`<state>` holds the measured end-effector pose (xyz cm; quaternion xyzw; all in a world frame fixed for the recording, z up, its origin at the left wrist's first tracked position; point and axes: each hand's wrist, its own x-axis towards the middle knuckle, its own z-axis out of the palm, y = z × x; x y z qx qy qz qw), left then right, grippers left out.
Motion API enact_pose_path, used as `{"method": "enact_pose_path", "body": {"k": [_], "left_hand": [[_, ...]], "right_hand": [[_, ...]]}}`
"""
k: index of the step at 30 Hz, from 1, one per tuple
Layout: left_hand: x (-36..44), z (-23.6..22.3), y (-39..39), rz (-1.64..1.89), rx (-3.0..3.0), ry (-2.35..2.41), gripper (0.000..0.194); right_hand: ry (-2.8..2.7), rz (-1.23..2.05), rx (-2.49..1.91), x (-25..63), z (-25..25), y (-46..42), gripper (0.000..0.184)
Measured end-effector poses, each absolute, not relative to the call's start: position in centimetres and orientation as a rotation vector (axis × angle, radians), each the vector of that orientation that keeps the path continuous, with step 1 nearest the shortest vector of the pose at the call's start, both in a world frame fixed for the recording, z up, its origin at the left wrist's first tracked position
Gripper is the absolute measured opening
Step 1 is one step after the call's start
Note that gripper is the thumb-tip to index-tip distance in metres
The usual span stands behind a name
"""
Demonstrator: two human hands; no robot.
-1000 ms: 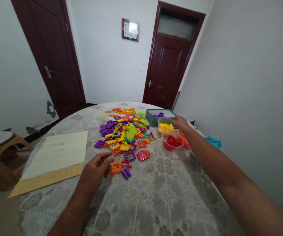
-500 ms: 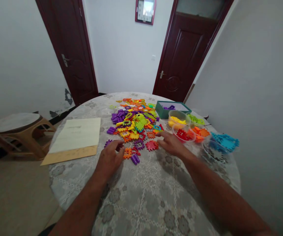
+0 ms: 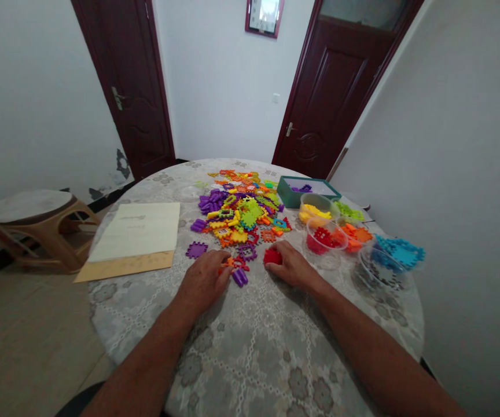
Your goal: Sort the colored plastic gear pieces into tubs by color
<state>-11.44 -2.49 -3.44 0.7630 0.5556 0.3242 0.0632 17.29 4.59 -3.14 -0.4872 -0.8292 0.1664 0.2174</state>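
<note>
At the near edge of a heap of plastic interlocking pieces [image 3: 250, 214], both of my hands rest low over the table. My left hand [image 3: 203, 279] has thumb and fingers closed around an orange toothed block [image 3: 225, 268], which it partly hides. A red frame-shaped piece [image 3: 241, 264] and a pair of purple rounded pieces [image 3: 240, 277] lie just right of that thumb. My right hand [image 3: 292, 266] pinches a red square toothed block [image 3: 271, 256] at its right side. A purple toothed square [image 3: 197, 250] lies beyond my left fingers, and a purple frame [image 3: 247, 252] sits between the hands.
On the right stand clear tubs of yellow pieces [image 3: 315, 212], red pieces [image 3: 327, 236], orange pieces [image 3: 356, 234] and blue pieces [image 3: 401, 253]. A green box [image 3: 291, 197] holds purple pieces. Paper sheets [image 3: 135, 231] lie left. A stool [image 3: 33, 231] stands beside the table.
My left hand has moved right onto the orange block, uncovering the purple square. My right hand has come down and closed on the red block. The view has shifted slightly.
</note>
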Motion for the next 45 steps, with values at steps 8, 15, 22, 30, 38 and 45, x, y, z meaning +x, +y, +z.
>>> {"method": "enact_pose_path", "body": {"k": [8,15,22,30,38,45], "left_hand": [[-11.2,-2.8,-2.7,0.83,2.472,1.63,0.028],[-10.7,-2.8,-2.8,0.555,2.53,1.769,0.032],[-10.6,-1.9,-2.6,0.551,2.494,1.742,0.016],[-10.0,-2.7,-2.2,0.72,2.56,1.671,0.014],[-10.1,-1.9,-1.4,0.971,2.509,1.658,0.016],[-9.4,-0.9,-1.8,1.14,2.665,1.548,0.015]], "right_hand": [[-2.302,0.79,-1.054,15.9,-1.7,2.7,0.034],[-2.163,1.085,-1.008,16.3,-2.1,2.9,0.037],[-1.867,1.312,-1.141,16.4,-3.4,3.9,0.033],[-1.853,1.298,-1.122,16.4,-3.4,3.9,0.03],[-1.853,1.196,-1.118,16.2,-4.3,4.2,0.023],[-1.872,1.013,-1.174,15.3,-3.2,3.7,0.015]]}}
